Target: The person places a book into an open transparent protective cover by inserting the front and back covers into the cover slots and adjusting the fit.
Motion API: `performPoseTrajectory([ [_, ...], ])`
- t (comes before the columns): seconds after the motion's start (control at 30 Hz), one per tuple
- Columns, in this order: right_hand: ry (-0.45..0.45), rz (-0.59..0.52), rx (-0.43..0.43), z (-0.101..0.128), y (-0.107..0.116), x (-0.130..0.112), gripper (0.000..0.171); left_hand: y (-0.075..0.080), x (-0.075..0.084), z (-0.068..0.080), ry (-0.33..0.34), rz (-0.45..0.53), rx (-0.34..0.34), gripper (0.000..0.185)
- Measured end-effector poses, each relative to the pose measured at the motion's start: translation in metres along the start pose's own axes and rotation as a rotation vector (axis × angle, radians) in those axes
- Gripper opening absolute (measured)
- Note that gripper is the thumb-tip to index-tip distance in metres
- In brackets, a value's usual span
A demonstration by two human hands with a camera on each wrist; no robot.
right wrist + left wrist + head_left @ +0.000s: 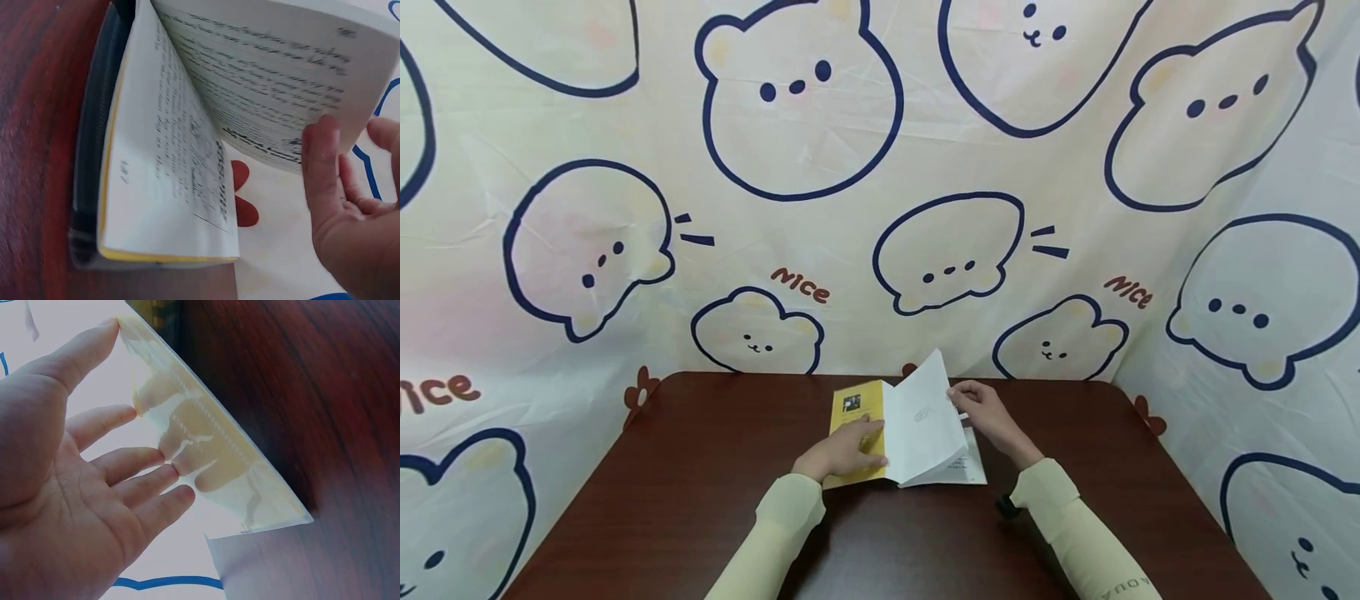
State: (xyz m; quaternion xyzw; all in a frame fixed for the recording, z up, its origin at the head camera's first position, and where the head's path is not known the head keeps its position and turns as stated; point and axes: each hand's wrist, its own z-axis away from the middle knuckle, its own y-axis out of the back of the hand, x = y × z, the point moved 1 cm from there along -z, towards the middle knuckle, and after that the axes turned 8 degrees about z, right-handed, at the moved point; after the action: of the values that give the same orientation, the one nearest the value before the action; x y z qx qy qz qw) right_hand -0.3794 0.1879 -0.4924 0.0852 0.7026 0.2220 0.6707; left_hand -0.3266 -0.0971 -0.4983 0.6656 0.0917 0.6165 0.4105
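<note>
A paperback book with a yellow cover [857, 479] lies opened on the table, its cover side on the left. My left hand [844, 448] rests on that yellow part with the fingers stretched out. In the left wrist view its fingertips touch the glossy cover [219, 447]. On the right, my right hand [988, 412] pinches the raised pages [921, 417] by their outer edge. From the right wrist view, the thumb lies on a printed page [269, 75] while the fingers are behind it. Another printed page [162, 175] lies lower, over the yellow cover edge.
The dark brown wooden table [715, 467] reaches back to a cloth backdrop [850, 233] with bear drawings, which also hangs at both sides. A dark band [87, 169] runs along the book's edge. Something small and black [1007, 506] shows at the right cuff.
</note>
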Motion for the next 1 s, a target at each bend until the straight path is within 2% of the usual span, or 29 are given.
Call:
performPoseTrajectory([
  [0.23,0.067,-0.016,0.007,0.000,-0.010,-0.003,0.036,-0.001,-0.003,0.003,-0.010,0.031,0.005,0.067],
  [0.4,0.091,-0.041,-0.031,-0.002,-0.016,-0.009,0.038,0.000,-0.005,0.003,-0.024,0.026,0.005,0.061],
  [0.53,0.098,-0.036,-0.066,-0.002,-0.019,-0.015,0.039,0.003,-0.002,0.001,-0.076,0.027,0.026,0.050],
  [0.63,0.100,-0.020,-0.089,-0.003,-0.021,-0.019,0.041,0.004,0.004,0.000,-0.111,0.039,0.057,0.048],
  [0.87,0.146,0.010,-0.130,-0.005,-0.024,-0.029,0.042,0.004,0.028,-0.004,-0.074,0.206,0.126,0.068],
  [1.0,0.164,0.018,-0.164,-0.005,-0.025,-0.034,0.043,0.004,0.039,-0.007,-0.142,0.297,0.179,0.068],
])
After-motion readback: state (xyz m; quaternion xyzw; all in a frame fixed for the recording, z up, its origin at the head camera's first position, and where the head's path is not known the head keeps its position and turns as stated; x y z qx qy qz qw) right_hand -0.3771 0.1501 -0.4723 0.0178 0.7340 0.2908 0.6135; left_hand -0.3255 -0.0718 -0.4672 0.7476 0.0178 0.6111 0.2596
